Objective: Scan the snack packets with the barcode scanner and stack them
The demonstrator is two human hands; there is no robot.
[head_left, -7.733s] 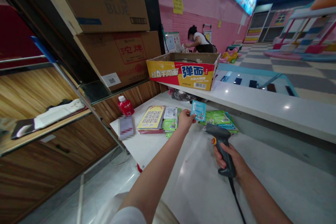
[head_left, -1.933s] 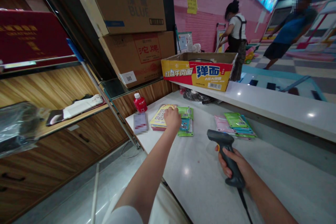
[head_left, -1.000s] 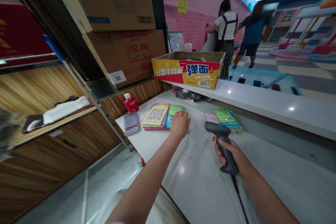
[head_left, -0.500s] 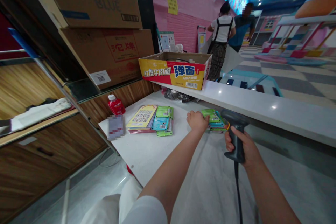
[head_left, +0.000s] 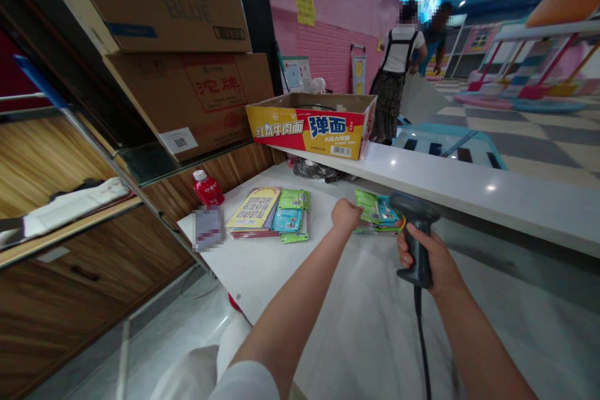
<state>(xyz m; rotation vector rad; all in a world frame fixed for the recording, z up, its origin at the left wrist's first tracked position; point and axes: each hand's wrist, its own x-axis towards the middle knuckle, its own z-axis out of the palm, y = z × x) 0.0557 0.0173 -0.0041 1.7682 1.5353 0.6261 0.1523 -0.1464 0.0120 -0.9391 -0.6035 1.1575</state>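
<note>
My left hand [head_left: 345, 214] reaches across the white counter [head_left: 356, 325] and pinches the near edge of a green packet [head_left: 367, 204]. That packet tops a small pile of green and blue packets [head_left: 382, 215]. In my right hand [head_left: 424, 259] is a dark barcode scanner [head_left: 415, 225], held by its handle. Its head sits right beside that pile, and its cable hangs down toward me. A second pile of green and blue packets [head_left: 291, 219] lies further left, next to a yellow QR card [head_left: 254, 208].
A red bottle [head_left: 207, 188] and a blurred card [head_left: 207, 229] stand at the counter's left corner. A yellow-red carton [head_left: 309, 127] rests on the raised ledge [head_left: 469, 190], with a black bag [head_left: 315, 170] below it. Brown boxes [head_left: 197, 100] fill the left shelf. Two people [head_left: 398, 75] stand behind.
My left hand has left the left pile and crossed to the right pile, closing on its top green packet. My right hand brought the scanner forward, up to that pile.
</note>
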